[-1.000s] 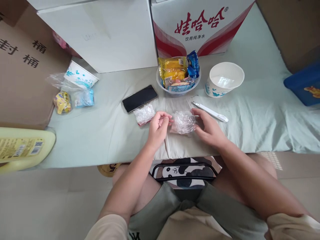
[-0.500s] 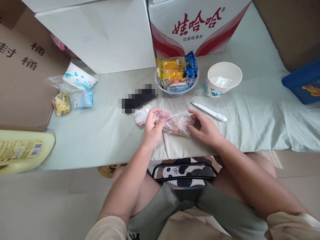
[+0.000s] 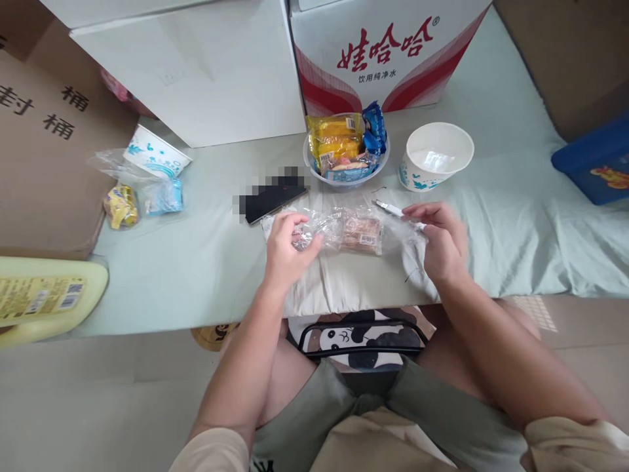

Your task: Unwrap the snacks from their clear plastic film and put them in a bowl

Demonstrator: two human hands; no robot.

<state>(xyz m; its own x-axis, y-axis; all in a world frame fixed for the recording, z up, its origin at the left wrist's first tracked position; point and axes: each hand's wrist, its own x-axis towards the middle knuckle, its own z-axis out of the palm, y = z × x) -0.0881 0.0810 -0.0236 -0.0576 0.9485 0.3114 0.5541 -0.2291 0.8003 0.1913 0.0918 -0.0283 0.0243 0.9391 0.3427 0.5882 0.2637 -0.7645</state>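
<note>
A clear plastic bag (image 3: 327, 226) lies stretched out in front of me, with a small brown packaged snack (image 3: 362, 234) carrying a barcode label at its middle. My left hand (image 3: 289, 252) is at the bag's left end, thumb and fingers curved apart. At the right end, my right hand (image 3: 445, 246) has its fingers closed on the clear plastic, slightly blurred. A white utility knife (image 3: 388, 208) lies just behind the bag, partly covered by my right hand. Beyond my left fingers is a dark phone (image 3: 278, 196), partly pixelated.
A clear bowl (image 3: 314, 172) of wrapped snacks stands behind, beside a white paper bowl (image 3: 437, 154). Boxes (image 3: 393, 59) line the back. At left are a tipped paper cup (image 3: 152, 154), small packets (image 3: 121, 206) and a yellow-green jug (image 3: 54, 295). A blue container (image 3: 597, 160) sits at right.
My right hand has moved right, drawing out the plastic bag. My left hand has shifted slightly left and its fingers have come apart. The snack now shows plainly between them.
</note>
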